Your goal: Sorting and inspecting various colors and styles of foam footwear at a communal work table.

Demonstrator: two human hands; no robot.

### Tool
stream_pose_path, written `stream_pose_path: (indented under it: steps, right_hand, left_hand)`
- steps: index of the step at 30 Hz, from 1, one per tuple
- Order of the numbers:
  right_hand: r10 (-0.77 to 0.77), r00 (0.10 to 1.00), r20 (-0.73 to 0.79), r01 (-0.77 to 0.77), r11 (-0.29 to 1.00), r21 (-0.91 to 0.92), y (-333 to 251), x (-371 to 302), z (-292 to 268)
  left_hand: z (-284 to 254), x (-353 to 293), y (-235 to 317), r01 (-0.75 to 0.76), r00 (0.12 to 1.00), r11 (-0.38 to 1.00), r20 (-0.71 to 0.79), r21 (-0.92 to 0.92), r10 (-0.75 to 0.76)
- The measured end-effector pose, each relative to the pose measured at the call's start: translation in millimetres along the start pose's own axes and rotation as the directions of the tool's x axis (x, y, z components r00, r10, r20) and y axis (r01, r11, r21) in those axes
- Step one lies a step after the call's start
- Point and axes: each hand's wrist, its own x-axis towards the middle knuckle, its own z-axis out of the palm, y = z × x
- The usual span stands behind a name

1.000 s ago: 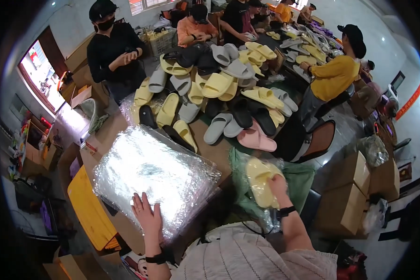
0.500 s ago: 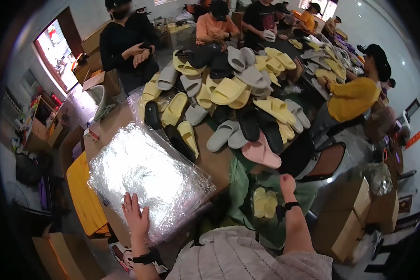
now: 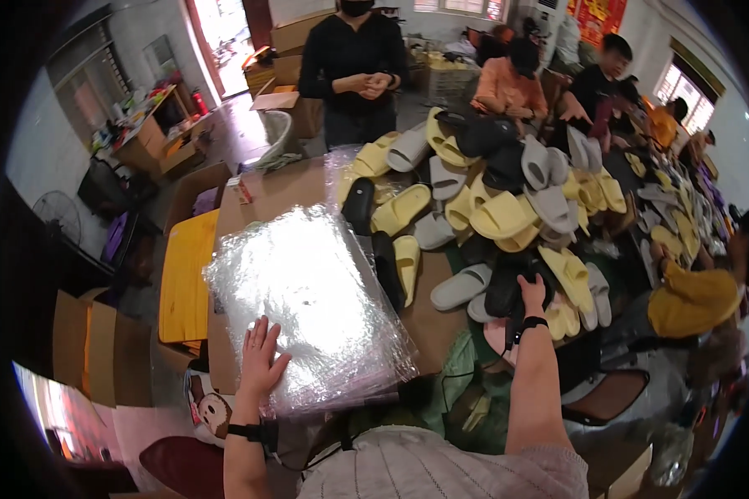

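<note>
My left hand [image 3: 262,359] lies flat, fingers spread, on the near edge of a stack of clear shiny plastic bags [image 3: 308,299] on the brown table [image 3: 429,312]. My right hand [image 3: 531,293] is stretched forward to the near edge of a big pile of slippers [image 3: 491,208] in yellow, grey and black. Its fingers rest on a black slipper [image 3: 501,293], with a grey slipper [image 3: 459,288] just to the left and yellow slippers [image 3: 567,274] to the right. Whether the fingers grip the black slipper is unclear. Both wrists wear black bands.
A green bag [image 3: 466,382] sits open at the table's near edge below my right arm. A person in black [image 3: 354,71] stands across the table; other people sit around the pile at the right. Cardboard boxes [image 3: 100,353], a yellow board [image 3: 187,279] and a fan [image 3: 58,218] are at the left.
My right hand has left the yellow slippers over the green bag and reached forward onto the black slipper in the pile. My left hand stayed on the plastic bags.
</note>
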Motion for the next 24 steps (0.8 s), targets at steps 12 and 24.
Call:
stream_pose_path:
  steps: [12,24]
  right_hand:
    - [-0.013,0.991,-0.133,-0.008,0.988,-0.152,-49,-45,2]
    - [-0.075,0.993,-0.094,0.115,0.825,0.553,-4,-192,-17]
  left_hand:
    - [-4,-8,-3,0.002,1.000,1.000,0.002,0.006,-0.002]
    - [-1,-9,-19,-0.008,0.998,0.997,0.057,-0.073,0.012]
